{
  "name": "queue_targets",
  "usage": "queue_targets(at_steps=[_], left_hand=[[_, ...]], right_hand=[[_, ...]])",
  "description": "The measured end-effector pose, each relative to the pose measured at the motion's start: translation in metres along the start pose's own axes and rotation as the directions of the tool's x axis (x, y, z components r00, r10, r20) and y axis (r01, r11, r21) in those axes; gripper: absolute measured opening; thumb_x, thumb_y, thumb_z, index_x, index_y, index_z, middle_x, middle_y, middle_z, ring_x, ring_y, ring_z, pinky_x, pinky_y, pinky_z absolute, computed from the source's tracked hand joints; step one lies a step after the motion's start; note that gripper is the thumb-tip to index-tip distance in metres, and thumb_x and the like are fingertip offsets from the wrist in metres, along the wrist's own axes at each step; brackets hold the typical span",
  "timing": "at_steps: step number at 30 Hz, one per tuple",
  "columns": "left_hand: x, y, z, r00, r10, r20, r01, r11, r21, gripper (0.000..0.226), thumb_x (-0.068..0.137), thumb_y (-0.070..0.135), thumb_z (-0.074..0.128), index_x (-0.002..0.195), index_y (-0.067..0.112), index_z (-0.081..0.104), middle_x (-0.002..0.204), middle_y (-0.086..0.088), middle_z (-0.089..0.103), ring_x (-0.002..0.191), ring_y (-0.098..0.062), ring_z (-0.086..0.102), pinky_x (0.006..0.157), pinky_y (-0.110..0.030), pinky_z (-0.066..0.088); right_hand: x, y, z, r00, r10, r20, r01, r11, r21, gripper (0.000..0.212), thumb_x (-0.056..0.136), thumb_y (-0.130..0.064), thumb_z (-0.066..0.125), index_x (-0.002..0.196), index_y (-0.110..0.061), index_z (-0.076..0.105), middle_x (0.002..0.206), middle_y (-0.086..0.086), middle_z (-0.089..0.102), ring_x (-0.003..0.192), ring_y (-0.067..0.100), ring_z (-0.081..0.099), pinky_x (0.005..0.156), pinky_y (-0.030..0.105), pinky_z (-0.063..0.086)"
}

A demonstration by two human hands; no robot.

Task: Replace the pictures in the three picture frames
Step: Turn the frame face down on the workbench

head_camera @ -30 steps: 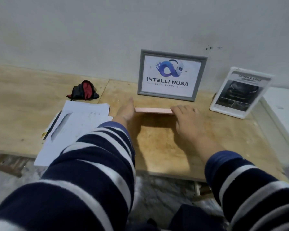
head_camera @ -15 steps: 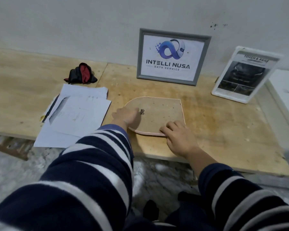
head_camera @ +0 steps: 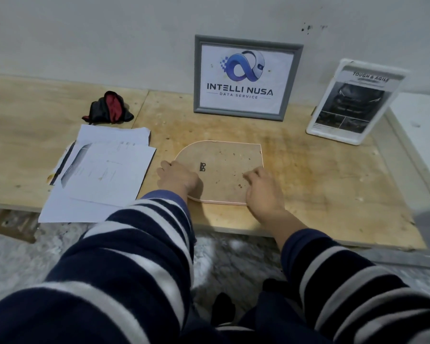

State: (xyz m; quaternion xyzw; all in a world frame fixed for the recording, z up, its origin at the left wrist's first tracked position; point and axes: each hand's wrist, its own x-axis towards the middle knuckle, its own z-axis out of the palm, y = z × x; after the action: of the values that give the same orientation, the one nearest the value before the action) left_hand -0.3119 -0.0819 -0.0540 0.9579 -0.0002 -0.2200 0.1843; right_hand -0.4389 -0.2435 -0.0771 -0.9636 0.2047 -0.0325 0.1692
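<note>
Grey frame (head_camera: 248,76) reads "INTELLI NUSA DATA SERVICE"; white frame (head_camera: 354,101), "TOUGH & AGILE".

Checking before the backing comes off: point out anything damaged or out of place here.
The pink frame lies face down, its rim chipped at the upper right corner. The papers overhang the table edge. Nothing else stands out.

Navy sleeves (head_camera: 124,256) with broad white stripes, cuffs plain blue, pushed up above bare wrists; dark trousers below.

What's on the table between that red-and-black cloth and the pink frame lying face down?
A loose stack of printed papers, seen in the head view, beside the pink frame and near the cloth.
</note>
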Motion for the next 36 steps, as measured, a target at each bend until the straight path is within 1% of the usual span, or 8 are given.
queue_targets(at_steps=[4, 7, 16, 20, 25, 29, 32, 36], left_hand=[[0.001, 0.003, -0.002, 1.000, -0.012, -0.024, 0.013, 1.000, 0.022, 0.049, 0.092, 0.029, 0.052, 0.133, 0.002, 0.044, 0.140, -0.015, 0.031, 0.126, -0.033, 0.035, 0.098, -0.038, 0.039], [0.004, 0.006, -0.004, 1.000, -0.016, 0.006, 0.016, 0.999, 0.051, 0.050, 0.092, 0.034, 0.054, 0.132, 0.004, 0.047, 0.139, -0.015, 0.032, 0.124, -0.033, 0.039, 0.095, -0.037, 0.040], [0.014, 0.014, -0.001, 0.992, -0.125, -0.003, 0.125, 0.992, -0.011, 0.065, 0.086, 0.044, 0.058, 0.135, 0.005, 0.042, 0.144, -0.014, 0.027, 0.126, -0.031, 0.039, 0.092, -0.036, 0.040], [0.023, 0.017, -0.006, 0.976, -0.213, 0.035, 0.215, 0.973, -0.087, 0.070, 0.083, 0.044, 0.058, 0.137, 0.003, 0.038, 0.146, -0.014, 0.021, 0.120, -0.032, 0.045, 0.081, -0.035, 0.039], [0.029, 0.024, -0.007, 0.968, -0.220, 0.123, 0.234, 0.966, -0.108, 0.085, 0.078, 0.058, 0.050, 0.142, 0.006, 0.033, 0.138, -0.015, 0.039, 0.126, -0.031, 0.041, 0.083, -0.032, 0.033], [0.030, 0.024, -0.011, 0.936, -0.291, 0.197, 0.336, 0.907, -0.255, 0.092, 0.062, 0.053, 0.058, 0.137, 0.007, 0.033, 0.122, -0.013, 0.040, 0.114, -0.035, 0.049, 0.087, -0.039, 0.051], [0.040, 0.021, -0.008, 0.928, -0.289, 0.236, 0.348, 0.899, -0.267, 0.096, 0.054, 0.052, 0.063, 0.135, 0.010, 0.034, 0.123, -0.014, 0.040, 0.112, -0.039, 0.050, 0.089, -0.046, 0.052], [0.094, 0.001, 0.019, 0.923, -0.273, 0.271, 0.340, 0.908, -0.245, 0.114, 0.028, 0.054, 0.057, 0.134, 0.017, 0.037, 0.123, -0.015, 0.047, 0.112, -0.036, 0.050, 0.091, -0.046, 0.049]], right_hand=[[0.024, 0.011, -0.002, 0.912, 0.403, 0.082, -0.411, 0.899, 0.149, 0.029, 0.087, 0.000, 0.048, 0.112, -0.009, 0.061, 0.118, 0.006, 0.052, 0.094, 0.025, 0.054, 0.078, 0.035, 0.051], [0.029, 0.017, -0.004, 0.858, 0.485, 0.168, -0.513, 0.796, 0.323, 0.029, 0.090, 0.000, 0.049, 0.109, -0.011, 0.068, 0.096, 0.003, 0.064, 0.079, 0.024, 0.060, 0.070, 0.034, 0.054], [0.028, 0.022, -0.010, 0.870, 0.450, 0.203, -0.488, 0.845, 0.220, 0.038, 0.090, -0.001, 0.049, 0.124, -0.012, 0.062, 0.113, 0.007, 0.066, 0.088, 0.025, 0.064, 0.079, 0.037, 0.057], [0.030, 0.022, -0.017, 0.862, 0.447, 0.239, -0.493, 0.849, 0.192, 0.043, 0.088, 0.001, 0.043, 0.124, -0.013, 0.061, 0.113, 0.007, 0.066, 0.087, 0.024, 0.064, 0.079, 0.039, 0.057], [0.034, 0.021, -0.020, 0.852, 0.454, 0.258, -0.498, 0.856, 0.139, 0.038, 0.087, 0.002, 0.045, 0.117, -0.011, 0.064, 0.112, 0.004, 0.067, 0.085, 0.022, 0.064, 0.076, 0.036, 0.058], [0.034, 0.017, -0.019, 0.856, 0.449, 0.256, -0.479, 0.875, 0.067, 0.036, 0.083, 0.004, 0.045, 0.108, -0.012, 0.067, 0.099, 0.004, 0.067, 0.081, 0.022, 0.063, 0.067, 0.032, 0.055], [0.034, 0.016, -0.017, 0.859, 0.444, 0.256, -0.466, 0.885, 0.028, 0.030, 0.083, 0.002, 0.044, 0.097, -0.011, 0.066, 0.092, 0.005, 0.067, 0.078, 0.022, 0.062, 0.061, 0.030, 0.050], [0.034, 0.017, -0.017, 0.859, 0.444, 0.255, -0.468, 0.883, 0.038, 0.030, 0.085, 0.000, 0.045, 0.101, -0.012, 0.066, 0.090, 0.004, 0.066, 0.079, 0.023, 0.063, 0.060, 0.030, 0.049]])
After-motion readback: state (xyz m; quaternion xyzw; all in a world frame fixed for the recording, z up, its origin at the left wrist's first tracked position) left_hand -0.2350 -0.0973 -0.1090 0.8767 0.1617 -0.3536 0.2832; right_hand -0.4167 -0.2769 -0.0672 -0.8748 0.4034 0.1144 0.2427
